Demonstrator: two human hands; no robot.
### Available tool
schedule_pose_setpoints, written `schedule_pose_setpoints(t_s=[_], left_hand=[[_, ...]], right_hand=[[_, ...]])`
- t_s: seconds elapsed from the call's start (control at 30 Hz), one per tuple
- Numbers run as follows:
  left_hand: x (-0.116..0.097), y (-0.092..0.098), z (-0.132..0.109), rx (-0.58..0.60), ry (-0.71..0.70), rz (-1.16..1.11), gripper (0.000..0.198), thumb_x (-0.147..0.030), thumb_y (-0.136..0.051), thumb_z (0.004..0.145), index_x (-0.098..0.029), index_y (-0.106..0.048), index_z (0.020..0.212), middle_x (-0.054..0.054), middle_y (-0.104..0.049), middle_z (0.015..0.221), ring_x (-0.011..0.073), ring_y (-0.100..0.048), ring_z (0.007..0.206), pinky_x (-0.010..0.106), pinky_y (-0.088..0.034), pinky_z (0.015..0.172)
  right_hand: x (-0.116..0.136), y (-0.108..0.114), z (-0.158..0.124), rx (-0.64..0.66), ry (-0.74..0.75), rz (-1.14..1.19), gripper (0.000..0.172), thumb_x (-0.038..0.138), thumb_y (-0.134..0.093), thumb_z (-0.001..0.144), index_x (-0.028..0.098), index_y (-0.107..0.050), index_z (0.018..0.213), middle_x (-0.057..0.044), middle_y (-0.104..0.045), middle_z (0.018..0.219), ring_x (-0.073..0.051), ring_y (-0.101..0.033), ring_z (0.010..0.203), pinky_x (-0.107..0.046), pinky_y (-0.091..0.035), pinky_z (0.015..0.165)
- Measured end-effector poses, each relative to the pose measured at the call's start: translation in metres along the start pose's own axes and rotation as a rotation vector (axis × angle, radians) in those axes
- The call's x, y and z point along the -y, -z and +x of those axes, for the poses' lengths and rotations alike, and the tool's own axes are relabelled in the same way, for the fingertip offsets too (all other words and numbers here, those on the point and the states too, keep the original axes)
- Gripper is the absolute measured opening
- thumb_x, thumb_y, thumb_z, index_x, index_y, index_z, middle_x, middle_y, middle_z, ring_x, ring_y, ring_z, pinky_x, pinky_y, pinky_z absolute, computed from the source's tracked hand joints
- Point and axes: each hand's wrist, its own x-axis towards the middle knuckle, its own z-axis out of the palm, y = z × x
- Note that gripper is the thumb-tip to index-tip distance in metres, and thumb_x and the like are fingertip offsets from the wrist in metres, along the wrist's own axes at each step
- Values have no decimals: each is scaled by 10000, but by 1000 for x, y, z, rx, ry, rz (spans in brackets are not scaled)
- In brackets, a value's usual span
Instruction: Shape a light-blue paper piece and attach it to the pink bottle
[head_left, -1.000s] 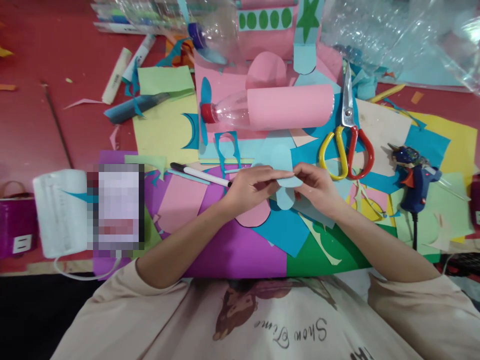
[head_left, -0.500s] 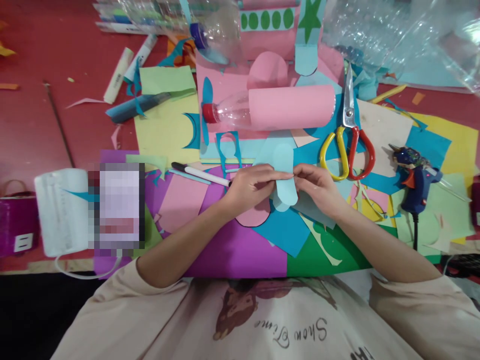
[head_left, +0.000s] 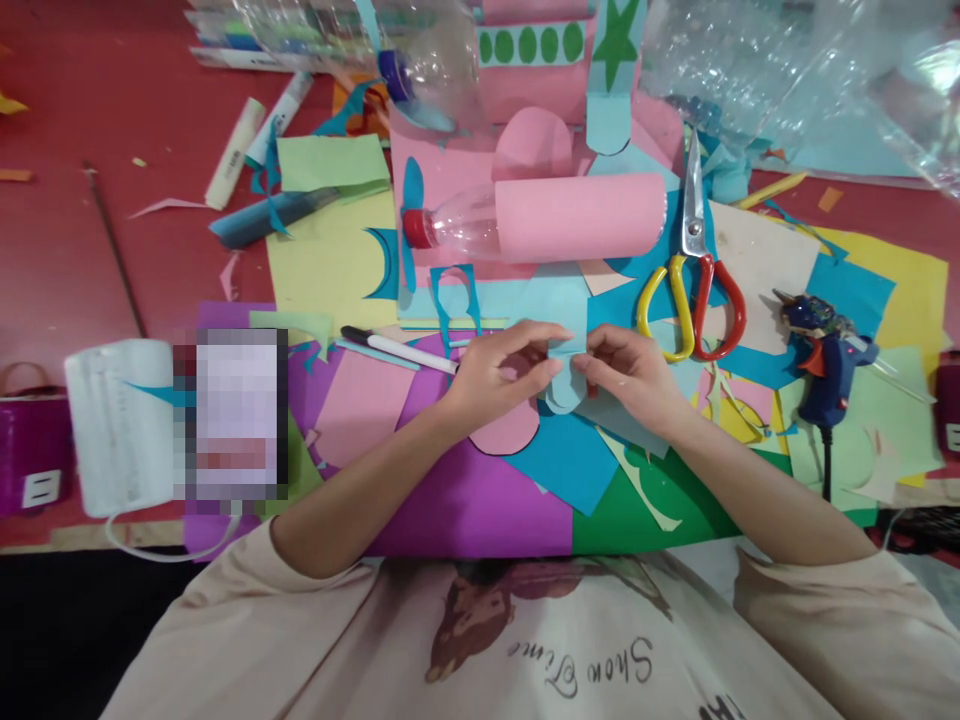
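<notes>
Head view: we locate the light blue paper piece (head_left: 564, 390) between the two hands, in front of the person's torso and above a layer of loose coloured paper. The left hand (head_left: 495, 375) is positioned at its left side, thumb and forefinger parted, with the thumb tip at the paper; we cannot tell whether these digits grip it. The right hand (head_left: 626, 375) is positioned at its right side, thumb and forefinger pinched together on the edge. The two hands are apart, with the paper bridging the gap between the fingertips.

Beyond the hands we find the pink-wrapped bottle (head_left: 581, 217), lying on its side with its red cap (head_left: 417, 228) to the left. The scissors (head_left: 694, 245) lie just beyond the right hand, blades pointing away from the person. The glue gun (head_left: 825, 370) lies further right. The black-and-white marker (head_left: 397, 348) lies near the left hand, and the pink paper disc (head_left: 504, 430) is partly covered by that hand.

The remaining fingers of both hands are largely hidden. A small red item (head_left: 592, 390) under the right fingertips is too covered for us to identify. The device screen (head_left: 237, 405) at left is pixelated and unreadable. The clear plastic (head_left: 772, 70) at upper right is cut off by the frame.
</notes>
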Motion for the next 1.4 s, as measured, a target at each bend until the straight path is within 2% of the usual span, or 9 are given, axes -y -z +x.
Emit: schedule_pose_setpoints(t_s=[0.23, 0.57, 0.77, 0.87, 0.93, 1.0, 1.07, 1.3, 1.4], left_hand=[[-2, -3, 2, -22, 76, -26, 206, -382, -640, 845, -177, -657, 837, 14, -706, 775, 96, -651, 678, 175, -513, 599], [-2, -4, 2, -50, -19, 26, 146, -302, -619, 869, -182, -650, 792, -8, -702, 719, 79, -640, 643, 163, -491, 597], [-2, -3, 0, -22, 84, -22, 109, -289, -575, 857, -190, -603, 891, 6, -673, 765, 102, -650, 700, 191, -500, 615], [-2, -2, 1, -30, 122, -147, 238, -286, -593, 809, -210, -496, 1012, -33, -611, 724, 86, -616, 628, 178, -467, 557], [-2, -2, 3, -7, 136, -189, 224, -309, -605, 792, -211, -474, 946, -52, -574, 679, 71, -572, 562, 168, -430, 509], [-4, -1, 4, 39, 150, -147, 181, -339, -584, 813, -199, -472, 783, -56, -536, 601, 65, -527, 508, 170, -396, 472], [-5, -1, 5, 85, 171, -94, 269, -362, -548, 849, -191, -448, 667, -53, -511, 525, 69, -512, 469, 178, -384, 453], [-5, -1, 3, 97, 201, -103, 326, -406, -581, 857, -189, -460, 647, -52, -534, 494, 84, -561, 438, 177, -399, 433], [-4, -1, 3, 89, 189, -72, 296, -359, -571, 860, -188, -466, 642, -53, -539, 493, 81, -558, 445, 173, -392, 436]], right_hand=[[0, -2, 0, -9, -24, 3, 352, 441, -747, 713, 206, -487, 686, 63, -493, 497, -88, -478, 450, -232, -373, 446], [-3, -3, -1, -19, 69, -29, 373, 481, -727, 729, 201, -490, 663, 55, -479, 544, -80, -472, 481, -231, -354, 451], [-2, -3, -1, -16, 33, -57, 390, 531, -693, 749, 206, -489, 678, 46, -507, 527, -93, -485, 475, -241, -373, 464], [-1, -2, -1, -22, 38, -57, 384, 519, -699, 749, 208, -488, 672, 44, -511, 520, -99, -496, 480, -244, -389, 473], [0, -2, -2, -30, 43, -60, 376, 502, -704, 752, 209, -486, 663, 44, -509, 515, -100, -498, 481, -244, -393, 475], [0, -2, -2, -33, 43, -62, 373, 494, -702, 758, 210, -482, 659, 44, -510, 513, -102, -499, 484, -244, -391, 477], [0, -1, -3, -27, 41, -63, 372, 491, -698, 763, 209, -479, 658, 43, -508, 512, -102, -497, 487, -244, -386, 479], [-1, 0, -3, -15, 40, -84, 361, 468, -670, 796, 201, -477, 650, 41, -500, 522, -98, -485, 500, -240, -374, 493], [0, 0, -3, -12, 52, -92, 360, 454, -658, 812, 197, -473, 641, 35, -503, 526, -96, -482, 505, -240, -375, 500]])
